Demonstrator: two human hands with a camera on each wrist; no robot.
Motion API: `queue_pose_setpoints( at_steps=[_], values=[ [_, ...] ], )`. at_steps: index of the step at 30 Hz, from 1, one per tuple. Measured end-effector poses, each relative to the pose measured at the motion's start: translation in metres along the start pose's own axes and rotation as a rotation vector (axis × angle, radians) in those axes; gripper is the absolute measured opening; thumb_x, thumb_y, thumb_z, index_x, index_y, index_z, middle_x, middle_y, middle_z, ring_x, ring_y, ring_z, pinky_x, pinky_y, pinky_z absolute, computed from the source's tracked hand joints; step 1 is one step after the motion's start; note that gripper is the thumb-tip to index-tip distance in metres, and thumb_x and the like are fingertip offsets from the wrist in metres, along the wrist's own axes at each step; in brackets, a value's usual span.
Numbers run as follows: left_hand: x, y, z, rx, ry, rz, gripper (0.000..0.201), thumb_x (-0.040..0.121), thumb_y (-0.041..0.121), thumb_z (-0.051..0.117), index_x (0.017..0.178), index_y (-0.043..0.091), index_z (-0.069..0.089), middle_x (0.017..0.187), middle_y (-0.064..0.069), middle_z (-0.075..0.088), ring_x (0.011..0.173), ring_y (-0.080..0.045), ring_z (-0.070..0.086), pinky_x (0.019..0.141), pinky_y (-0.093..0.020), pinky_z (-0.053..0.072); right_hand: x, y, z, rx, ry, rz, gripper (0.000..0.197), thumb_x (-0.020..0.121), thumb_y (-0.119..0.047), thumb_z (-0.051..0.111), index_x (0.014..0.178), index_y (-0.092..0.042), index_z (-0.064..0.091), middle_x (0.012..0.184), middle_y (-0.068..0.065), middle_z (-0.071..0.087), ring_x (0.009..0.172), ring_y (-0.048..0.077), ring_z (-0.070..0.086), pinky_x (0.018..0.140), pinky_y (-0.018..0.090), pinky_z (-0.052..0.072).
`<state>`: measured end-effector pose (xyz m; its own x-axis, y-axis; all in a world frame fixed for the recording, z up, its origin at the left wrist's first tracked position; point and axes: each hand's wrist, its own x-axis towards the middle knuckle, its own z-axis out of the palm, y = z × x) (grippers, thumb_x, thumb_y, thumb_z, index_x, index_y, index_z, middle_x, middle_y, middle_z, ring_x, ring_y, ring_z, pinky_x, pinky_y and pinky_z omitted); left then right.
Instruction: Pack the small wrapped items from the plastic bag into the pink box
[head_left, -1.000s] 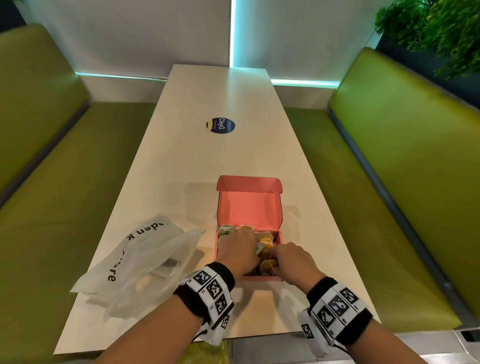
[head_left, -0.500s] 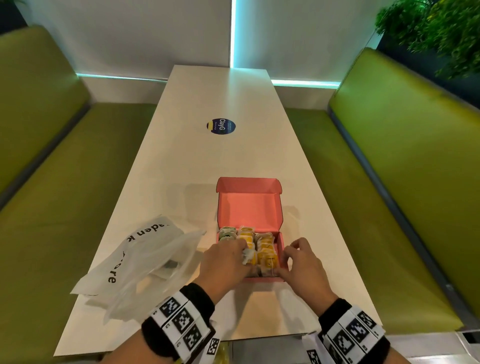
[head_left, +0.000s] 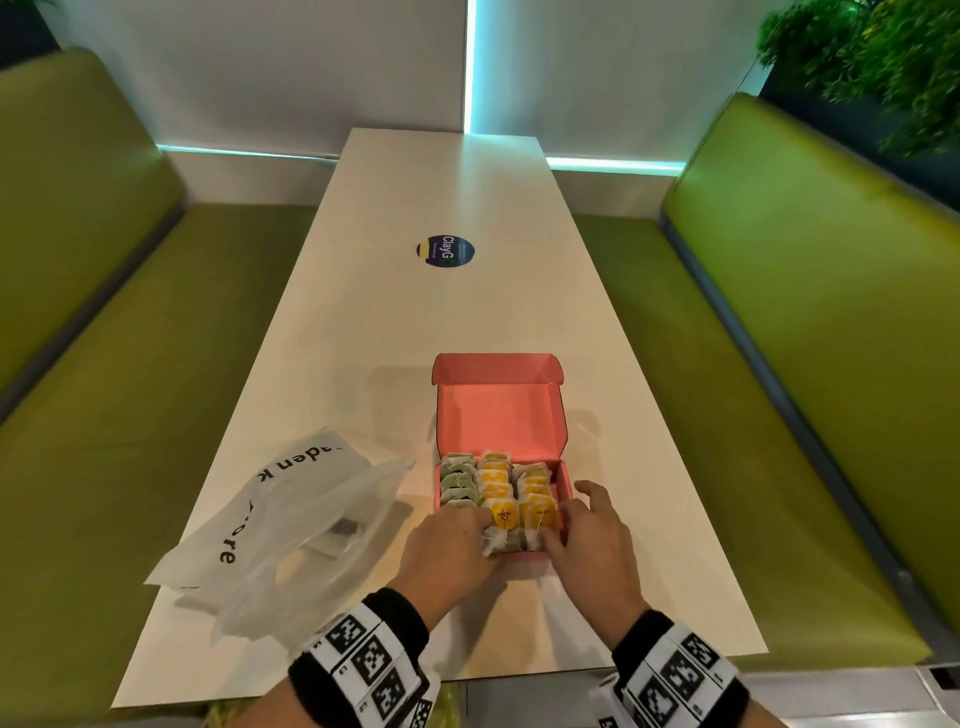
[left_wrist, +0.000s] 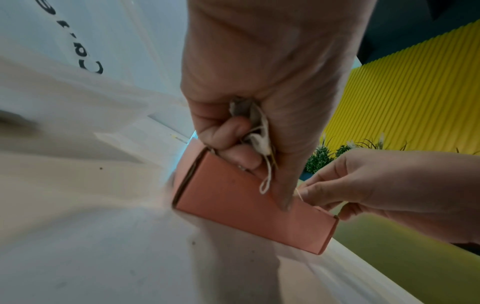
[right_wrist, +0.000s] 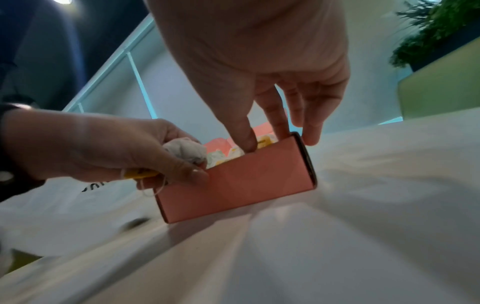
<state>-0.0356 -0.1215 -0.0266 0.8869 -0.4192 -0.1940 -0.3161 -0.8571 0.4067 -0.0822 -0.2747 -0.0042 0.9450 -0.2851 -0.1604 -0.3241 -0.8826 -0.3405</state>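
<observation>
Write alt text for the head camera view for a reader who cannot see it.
Two hands work at the near end of an open pink box packed with rows of green and yellow wrapped items: the left hand grips one item, the right hand touches the right row. A crumpled plastic bag lies left on a long white table.

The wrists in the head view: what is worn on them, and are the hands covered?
Each wrist carries a black band: left wristband, right wristband. White panels with black square-pattern markers sit on top. The left hand and right hand are bare. No sleeves show.
</observation>
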Motion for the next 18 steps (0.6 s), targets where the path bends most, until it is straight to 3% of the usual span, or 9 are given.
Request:
queue_pose_setpoints(
  at_steps=[3,8,11,14,18],
  values=[
    [-0.001,0.001,0.001,0.012,0.015,0.007,0.025,0.076,0.045,0.063,0.086,0.022,0.059,0.097,-0.001,0.065,0.094,-0.027,0.061,0.069,-0.031,0.043,-0.004,-0.003,0.005,-0.040,-0.016,0.010,0.052,0.091,-0.043,0.048,0.137,-0.021,0.040,0.150,0.003,0.027,0.128,0.025,0.037,0.100,0.036,0.035],
    [-0.001,0.002,-0.001,0.029,0.030,0.023,0.027,0.078,0.046,0.060,0.090,0.022,0.061,0.096,-0.001,0.065,0.093,-0.027,0.061,0.065,-0.031,0.040,0.001,-0.002,0.017,0.006,-0.069,0.031,0.063,0.089,-0.053,0.044,0.143,-0.025,0.028,0.145,0.004,0.030,0.122,0.029,0.037,0.097,0.040,0.041],
    [-0.003,0.003,-0.002,0.037,0.033,0.025,0.027,0.078,0.046,0.060,0.088,0.021,0.060,0.096,-0.001,0.065,0.093,-0.026,0.061,0.065,-0.030,0.040,0.004,-0.001,0.019,0.034,-0.090,0.047,0.052,0.090,-0.046,0.046,0.137,-0.023,0.040,0.149,0.004,0.026,0.124,0.030,0.035,0.099,0.042,0.039],
    [-0.003,0.002,-0.002,0.017,0.027,0.030,0.025,0.077,0.043,0.059,0.089,0.020,0.060,0.096,-0.002,0.065,0.094,-0.026,0.060,0.066,-0.030,0.039,0.005,-0.002,0.018,0.055,-0.060,0.064,0.036,0.091,-0.037,0.048,0.119,-0.017,0.058,0.150,0.002,0.027,0.125,0.029,0.036,0.098,0.040,0.040],
    [-0.005,-0.001,-0.006,-0.155,0.037,0.019,0.029,0.072,0.046,0.069,0.085,0.022,0.058,0.090,0.001,0.065,0.087,-0.022,0.060,0.067,-0.030,0.044,0.005,0.000,0.013,0.071,-0.046,0.063,0.037,0.090,-0.037,0.051,0.120,-0.019,0.059,0.152,0.001,0.026,0.129,0.028,0.033,0.100,0.038,0.037]
  ],
)
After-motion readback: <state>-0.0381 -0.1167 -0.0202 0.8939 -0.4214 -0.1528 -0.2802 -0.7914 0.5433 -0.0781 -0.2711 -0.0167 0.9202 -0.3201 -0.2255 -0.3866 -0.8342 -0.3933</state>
